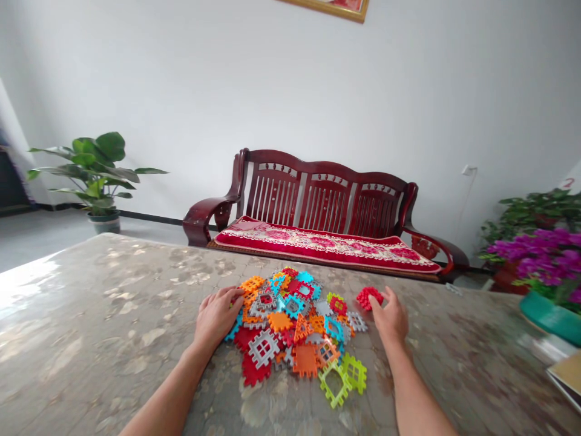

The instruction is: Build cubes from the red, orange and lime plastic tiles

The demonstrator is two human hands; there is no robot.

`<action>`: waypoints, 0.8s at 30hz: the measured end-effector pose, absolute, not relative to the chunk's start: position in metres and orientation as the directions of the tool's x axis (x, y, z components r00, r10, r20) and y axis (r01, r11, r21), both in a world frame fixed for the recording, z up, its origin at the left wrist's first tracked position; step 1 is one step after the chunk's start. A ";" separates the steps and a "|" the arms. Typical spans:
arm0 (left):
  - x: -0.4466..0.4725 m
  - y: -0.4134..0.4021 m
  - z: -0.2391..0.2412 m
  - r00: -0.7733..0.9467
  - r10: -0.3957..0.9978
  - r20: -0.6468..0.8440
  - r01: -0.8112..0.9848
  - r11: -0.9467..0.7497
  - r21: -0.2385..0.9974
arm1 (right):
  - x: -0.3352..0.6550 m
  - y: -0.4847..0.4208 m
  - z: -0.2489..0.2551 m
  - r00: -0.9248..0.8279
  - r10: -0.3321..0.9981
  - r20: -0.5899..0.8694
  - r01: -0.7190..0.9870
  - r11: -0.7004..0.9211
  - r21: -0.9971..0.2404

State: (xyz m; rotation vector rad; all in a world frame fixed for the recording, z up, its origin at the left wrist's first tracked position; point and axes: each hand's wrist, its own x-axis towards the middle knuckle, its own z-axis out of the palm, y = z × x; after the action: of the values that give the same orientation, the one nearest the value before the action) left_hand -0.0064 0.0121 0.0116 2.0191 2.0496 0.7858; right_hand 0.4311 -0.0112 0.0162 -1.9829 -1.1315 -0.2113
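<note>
Tabletop (136,339) faces wooden bench (327,189); right hand (391,313) pinches red plastic (368,298), left hand (218,313) touches pile (290,321), grip unclear.

Heaped multicoloured notched tiles (280,321), red toothed piece (365,298) apart at right

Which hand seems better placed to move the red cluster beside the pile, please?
Probably the right hand: its thumb is at the red cluster, whereas the left hand is across the pile, at its left edge.

On the counter (113,339), a pile of coloured notched pieces (280,321) at lower centre is touched by the left grip (219,313), while, right of centre, a red piece (368,298) is held by the right grip (392,316).
</note>
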 end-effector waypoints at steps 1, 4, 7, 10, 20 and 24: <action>-0.006 0.012 0.012 -0.076 0.966 0.247 0.884 -0.050 0.466 | 0.431 -0.011 0.015 0.577 0.641 0.506 0.780 -0.249 -0.575; -0.007 0.012 0.012 -0.070 0.967 0.245 0.886 -0.053 0.461 | 0.432 -0.011 0.014 0.581 0.602 0.548 0.779 -0.216 -0.589; -0.007 0.012 0.012 -0.069 0.968 0.242 0.886 -0.052 0.461 | 0.435 -0.009 0.013 0.646 0.534 0.545 0.724 -0.203 -0.659; -0.006 0.012 0.012 -0.077 0.966 0.247 0.885 -0.048 0.464 | 0.441 -0.005 0.008 0.706 0.496 0.506 0.646 -0.157 -0.747; -0.008 0.014 0.009 -0.077 0.969 0.236 0.882 -0.044 0.469 | 0.438 0.007 -0.003 0.737 0.623 0.262 0.305 0.039 -0.951; -0.007 0.013 0.010 -0.076 0.968 0.240 0.882 -0.047 0.469 | 0.436 0.006 -0.001 0.736 0.625 0.259 0.286 0.060 -0.956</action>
State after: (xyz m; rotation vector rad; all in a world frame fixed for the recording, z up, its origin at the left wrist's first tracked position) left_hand -0.0070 0.0130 0.0097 2.0160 2.0471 0.7803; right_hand 0.4359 0.0056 -0.0008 -1.5323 -0.7706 0.2997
